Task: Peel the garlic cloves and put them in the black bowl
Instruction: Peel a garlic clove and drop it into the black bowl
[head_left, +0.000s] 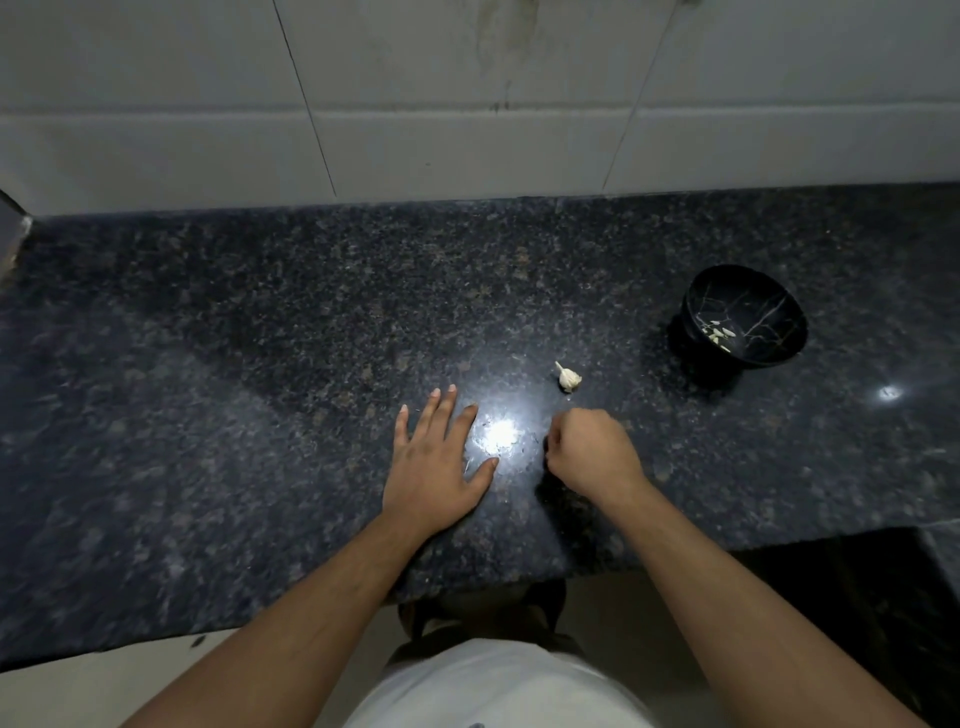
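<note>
Garlic (569, 378), a small pale head with its stem tip pointing up and to the left, lies on the dark speckled counter (260, 338) a little beyond the right hand (592, 452) and apart from it. To its right, well apart, stands the black bowl (745, 317), marked with thin pale veins (a marble-like pattern), with a few peeled cloves (719, 333) resting low against its inner wall.

Left hand (439, 462) lies flat on the counter, palm down, its fingers straight and spread wide, holding nothing; the thumb points toward a bright patch of reflected light on the stone between the two hands. The right hand rests on the counter just right of that glare, its fingers curled tight under the knuckles into a loose fist. Whether anything is pinched inside them I cannot tell, since the back of the hand hides the fingertips.

Both forearms are bare and reach in from the lower edge of the view, above a white shirt (498, 686). Behind the counter rises a wall of large pale tiles (467, 104), with some faint dark streaks near the top. A second small glint of light shows on the stone below the bowl.
</note>
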